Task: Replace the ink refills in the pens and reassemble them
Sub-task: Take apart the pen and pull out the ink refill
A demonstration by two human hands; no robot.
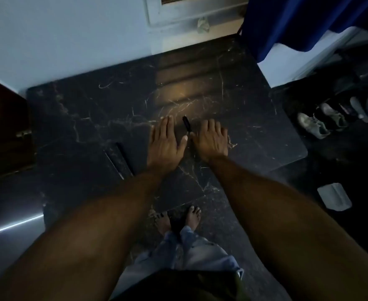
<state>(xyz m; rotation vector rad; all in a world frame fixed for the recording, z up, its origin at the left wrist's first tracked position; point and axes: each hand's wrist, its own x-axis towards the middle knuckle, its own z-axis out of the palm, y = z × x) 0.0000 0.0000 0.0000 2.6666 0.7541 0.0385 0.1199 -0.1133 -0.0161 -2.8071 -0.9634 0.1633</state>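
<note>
From the head camera, looking down, a dark marble-patterned tabletop with pale veins (87, 118) fills the middle of the view, dimly lit, with a warm patch of light near its far edge; both of the person's hands lie flat on it, palms down, bare forearms running back toward the camera. The left hand (164, 142) rests with its fingers stretched forward and close together, thumb angled out to the right, gripping nothing; the right hand (211, 140) lies beside it, fingers slightly spread and extended, thumb pointing toward the left hand, likewise gripping nothing. Between the two hands, just ahead of the thumbs, a short black pen piece (186, 124) lies on the marble, its near end close to the right thumb; whether it touches the thumb cannot be told in the gloom. To the left of the left wrist lie two slim parts side by side: a long black pen barrel (124, 157) and a thin pale refill-like rod (113, 164), near each other and apart from both hands; finer detail is too dark to make out. Below the table edge, the person's bare feet (178, 218) stand on the dark floor; at right, a pair of grey shoes (322, 120) sits on the floor, under a blue curtain (298, 22) hanging above.
</note>
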